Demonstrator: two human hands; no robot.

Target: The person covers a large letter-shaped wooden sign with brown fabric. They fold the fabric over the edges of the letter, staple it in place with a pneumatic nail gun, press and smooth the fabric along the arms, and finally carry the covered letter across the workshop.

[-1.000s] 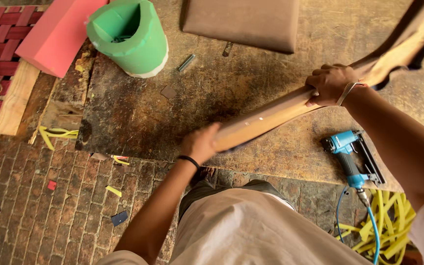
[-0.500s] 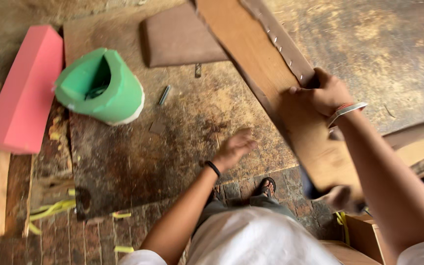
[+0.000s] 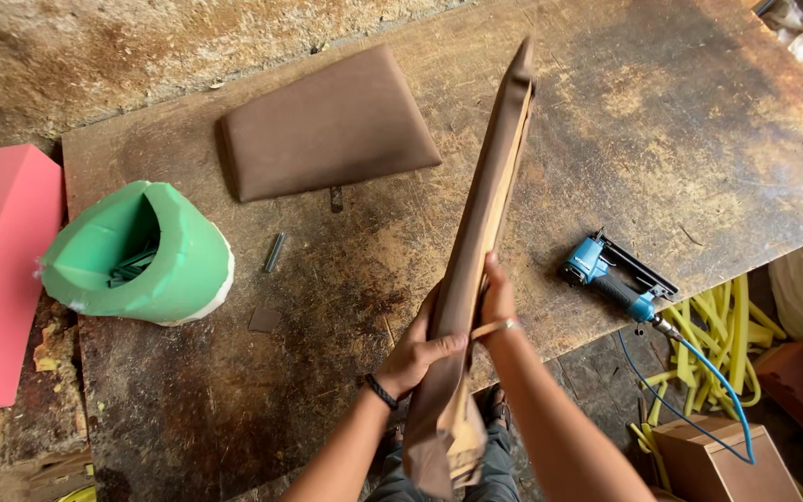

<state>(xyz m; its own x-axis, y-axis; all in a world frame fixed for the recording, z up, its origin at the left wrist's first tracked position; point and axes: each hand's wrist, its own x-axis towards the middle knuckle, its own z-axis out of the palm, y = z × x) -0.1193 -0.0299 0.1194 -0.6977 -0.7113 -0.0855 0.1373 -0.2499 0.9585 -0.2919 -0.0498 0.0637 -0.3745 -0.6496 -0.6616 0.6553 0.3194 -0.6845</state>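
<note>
While both hands close on it from either side, a long narrow wooden panel wrapped in brown fabric (image 3: 480, 232) stands edge-on above the worn, stained wooden workbench (image 3: 699, 121), tilted away from the person. The left hand (image 3: 417, 351), with a black band at the wrist, curls its fingers around the panel's left face; the right hand (image 3: 497, 299) presses flat on the right face, its forearm slanting down to the lower right. Loose fabric hangs at the panel's near end. Just right of the hands lies a blue pneumatic staple gun (image 3: 617, 281) with a thin blue hose, beside a heap of yellow strips (image 3: 729, 346) below the bench edge. Farther back rests a flat brown upholstered cushion (image 3: 327, 125). At left sits a hollow green foam piece (image 3: 141, 253), next to a pink foam block (image 3: 2, 270). A brown cardboard box (image 3: 717, 460) stands lower right.
</note>
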